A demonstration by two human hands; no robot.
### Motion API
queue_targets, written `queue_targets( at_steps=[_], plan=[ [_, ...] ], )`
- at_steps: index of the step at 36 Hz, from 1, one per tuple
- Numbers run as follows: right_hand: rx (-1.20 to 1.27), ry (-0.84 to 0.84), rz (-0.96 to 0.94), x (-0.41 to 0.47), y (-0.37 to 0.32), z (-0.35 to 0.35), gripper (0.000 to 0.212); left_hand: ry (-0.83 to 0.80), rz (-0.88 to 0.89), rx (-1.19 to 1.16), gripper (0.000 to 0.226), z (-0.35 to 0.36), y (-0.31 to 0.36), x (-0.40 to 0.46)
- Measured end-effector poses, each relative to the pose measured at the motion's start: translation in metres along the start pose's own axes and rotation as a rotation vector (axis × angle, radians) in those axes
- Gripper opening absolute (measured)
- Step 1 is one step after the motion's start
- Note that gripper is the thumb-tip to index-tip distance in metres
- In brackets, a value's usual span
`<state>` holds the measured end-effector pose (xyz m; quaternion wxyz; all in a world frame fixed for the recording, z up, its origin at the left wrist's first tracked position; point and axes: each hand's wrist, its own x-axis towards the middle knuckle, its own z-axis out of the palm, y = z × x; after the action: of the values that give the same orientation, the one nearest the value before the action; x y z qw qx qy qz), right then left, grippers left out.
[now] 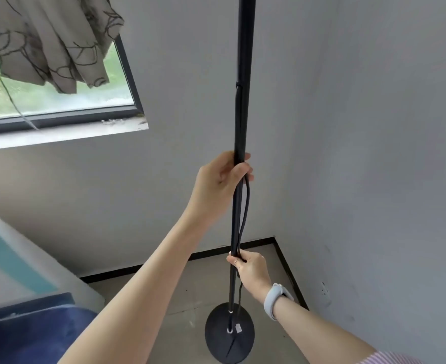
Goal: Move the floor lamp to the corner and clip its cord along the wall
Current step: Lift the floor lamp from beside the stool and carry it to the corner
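A black floor lamp pole (243, 74) rises up the middle of the view from a round black base (218, 337) on the concrete floor. Its top is out of frame. My left hand (220, 182) is wrapped around the pole at mid height, with the black cord (246, 206) pinched against it. My right hand (250, 269), with a pale wristband, grips the pole and cord lower down. The cord bows out between my hands and drops toward the base. The room corner (274, 237) lies just behind the lamp.
Grey walls meet at the corner with a dark skirting strip (216, 252). A wall socket (324, 288) sits low on the right wall. A window (59, 101) with a patterned curtain (51, 40) is upper left. A blue cushion (33, 334) and a pale mattress edge (20, 258) fill the lower left.
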<state>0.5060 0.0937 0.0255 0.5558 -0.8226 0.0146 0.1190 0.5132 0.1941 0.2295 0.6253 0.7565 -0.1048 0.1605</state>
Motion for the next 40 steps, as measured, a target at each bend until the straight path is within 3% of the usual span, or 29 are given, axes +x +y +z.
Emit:
queue_targets(
  at_steps=[7, 20, 40],
  plan=[
    [-0.045, 0.031, 0.047, 0.039, 0.014, 0.010, 0.012, -0.047, -0.044, -0.004, 0.015, -0.002, -0.044, 0.025],
    [-0.146, 0.015, 0.115, 0.090, 0.060, 0.024, 0.015, -0.052, -0.116, -0.078, 0.021, 0.006, -0.122, 0.041],
    [-0.124, 0.160, 0.161, 0.167, 0.109, -0.019, 0.016, -0.239, -0.159, -0.085, 0.018, 0.064, -0.171, 0.105]
  ],
)
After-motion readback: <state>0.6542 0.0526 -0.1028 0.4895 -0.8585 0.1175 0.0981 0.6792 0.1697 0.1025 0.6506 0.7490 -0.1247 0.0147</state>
